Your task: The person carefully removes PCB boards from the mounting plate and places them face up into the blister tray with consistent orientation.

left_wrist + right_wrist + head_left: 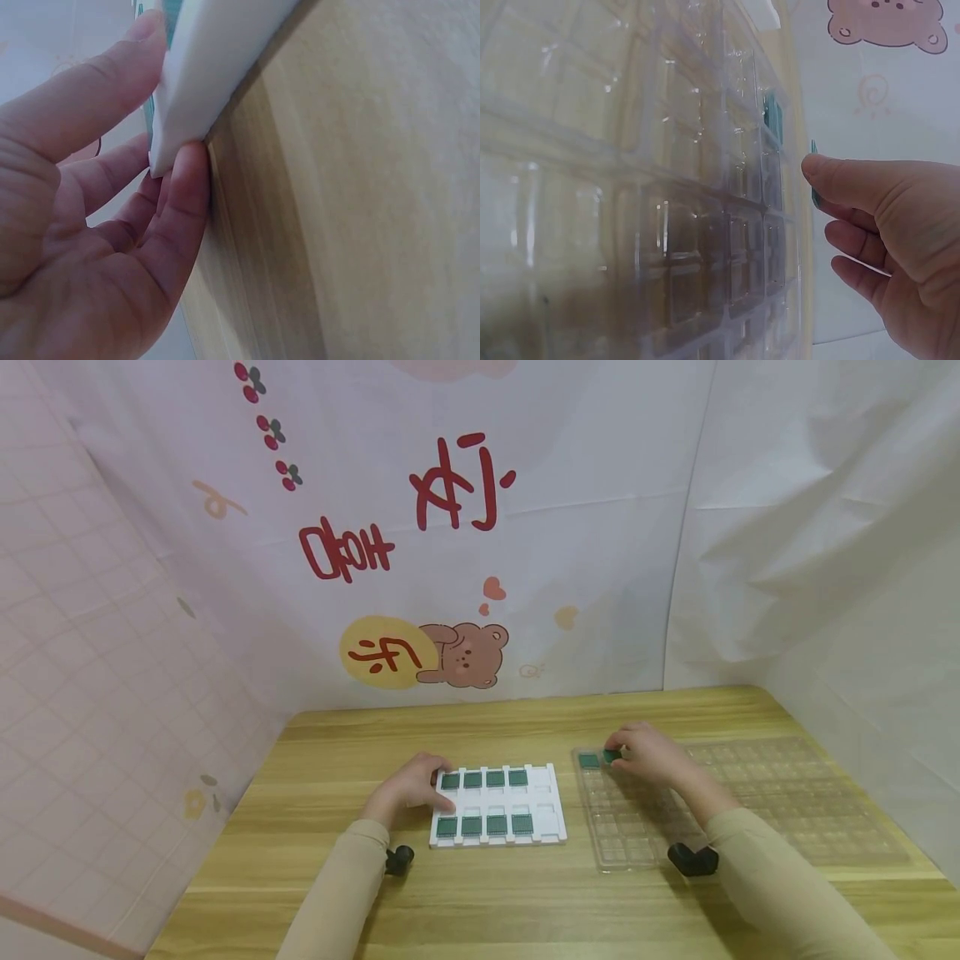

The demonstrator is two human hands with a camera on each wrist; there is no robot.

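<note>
My left hand grips the left edge of a white tray. In the left wrist view the thumb lies over the tray's face and the fingertips touch its edge. Two rows of small green circuit boards sit in the white tray; its right-end slots hold none. Between thumb and fingers my right hand pinches one green circuit board, held above the far left part of a clear plastic compartment tray. Another green board lies in that tray's far left corner compartment.
A second clear compartment tray area extends to the right beneath the right forearm. Black wrist devices are worn on both wrists. A printed cloth hangs behind the wooden table and along its sides.
</note>
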